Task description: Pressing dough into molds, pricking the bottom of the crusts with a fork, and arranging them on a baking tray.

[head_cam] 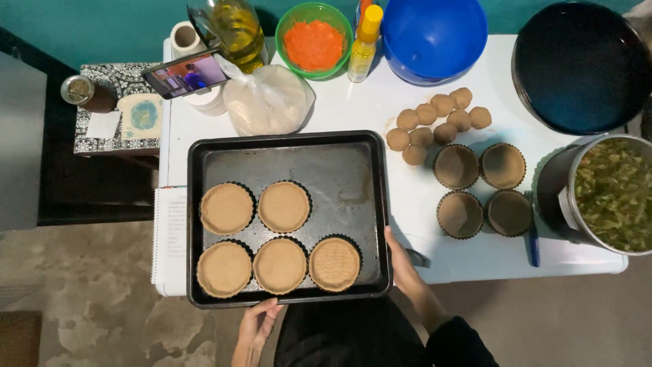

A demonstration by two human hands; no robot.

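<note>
Both hands grip the tray [353, 146]: left hand [257, 325] clamped on near edge, right hand [402, 261] on right edge. Tray sits at table [353, 109] front edge, holding five tart shells [280, 265]. Four empty shells [482, 190] and dough balls [438, 122] lie right of it.

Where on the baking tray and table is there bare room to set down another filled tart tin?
Tray: the top strip and right column, above and beside the five tart shells. Table: a patch between flour bag and dough balls, and the front edge under the four empty shells. The back row and right side are crowded.
</note>
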